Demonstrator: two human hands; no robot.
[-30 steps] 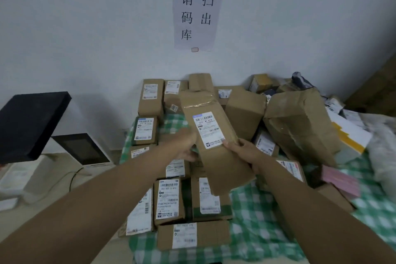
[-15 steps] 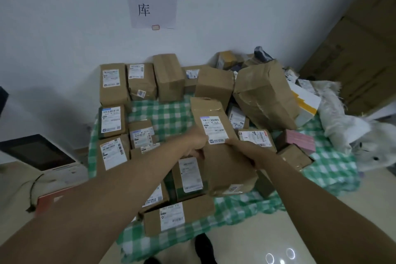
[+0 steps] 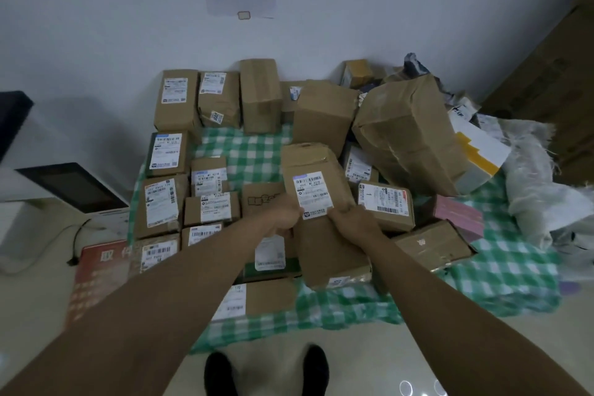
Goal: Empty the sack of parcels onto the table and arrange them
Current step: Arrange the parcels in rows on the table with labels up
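Parcels [image 3: 173, 100] are lying across the table [image 3: 244, 151] on its green checked cloth, ranked in rows on the left, heaped on the right. The left hand [image 3: 283, 219] and right hand [image 3: 352, 222] are both gripping one long brown parcel [image 3: 321, 212], label up. An emptied white sack [image 3: 533, 190] is slumping at the table's right edge.

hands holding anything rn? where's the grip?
Yes. Both the left hand and right hand hold the long brown parcel mid-length, one on each long edge, just below its white label.
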